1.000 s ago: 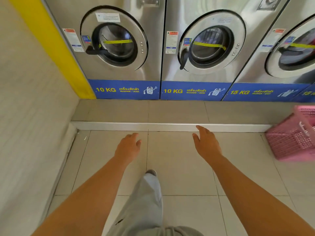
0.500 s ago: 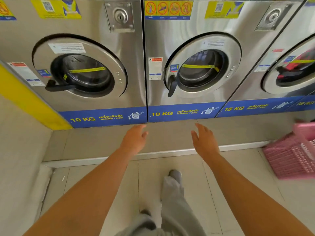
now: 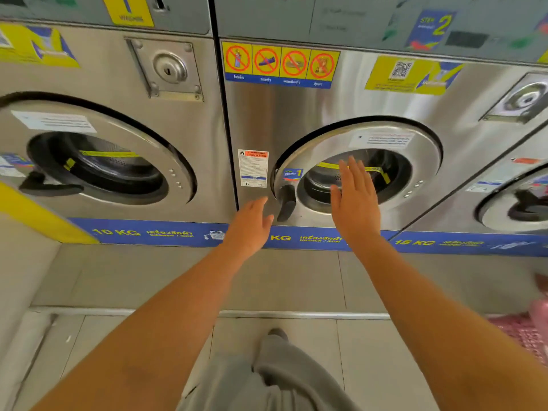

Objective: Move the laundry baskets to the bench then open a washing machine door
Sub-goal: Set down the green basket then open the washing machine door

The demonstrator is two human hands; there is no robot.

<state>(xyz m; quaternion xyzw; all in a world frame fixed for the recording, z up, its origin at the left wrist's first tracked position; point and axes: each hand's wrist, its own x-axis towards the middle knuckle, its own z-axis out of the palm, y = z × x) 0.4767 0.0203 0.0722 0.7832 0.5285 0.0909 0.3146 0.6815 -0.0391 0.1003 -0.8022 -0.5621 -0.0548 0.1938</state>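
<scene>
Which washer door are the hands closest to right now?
The middle door, with the downward-hanging handle. The right hand is over its glass; the left hand is beside the handle.

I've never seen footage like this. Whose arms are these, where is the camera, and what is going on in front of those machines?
No robot here: a person wears a camera on the head, looking forward and down, so you see their own two bare arms. Ahead stands a row of steel washers. The left hand reaches, open, toward the black handle of the middle door, not yet gripping it. The right hand is spread flat in front of that door's glass; contact is unclear. Both hands are empty. A pink basket sits on the floor at the right edge, blurred.
</scene>
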